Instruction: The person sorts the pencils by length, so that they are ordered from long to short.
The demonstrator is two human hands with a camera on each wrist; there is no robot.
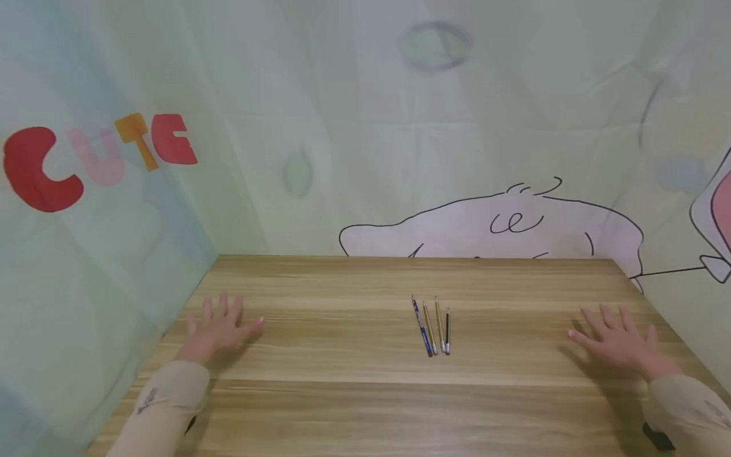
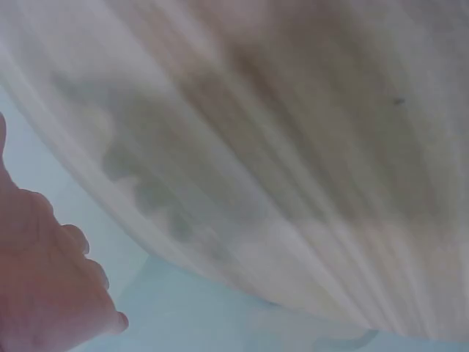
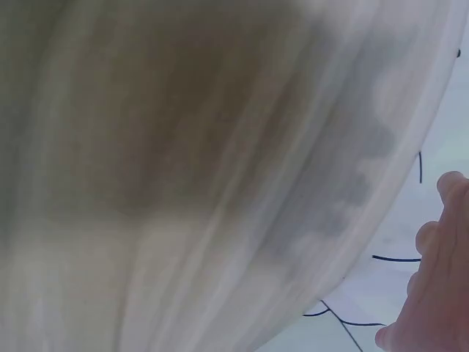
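Observation:
Several pencils lie side by side on the wooden table, a little right of its middle in the head view. Leftmost is a slanted pencil with a blue patterned barrel, then two tan pencils, and at the right a shorter black pencil with a white end. Far to their left, my left hand has its fingers spread and holds nothing. My right hand, near the table's right side, is spread likewise. Both cast shadows on the tabletop. Each wrist view shows part of its hand, left and right.
A pale printed curtain hangs behind the table and along its left side, with colourful letters and a line-drawn pink animal. Small dark objects show beside the sleeves.

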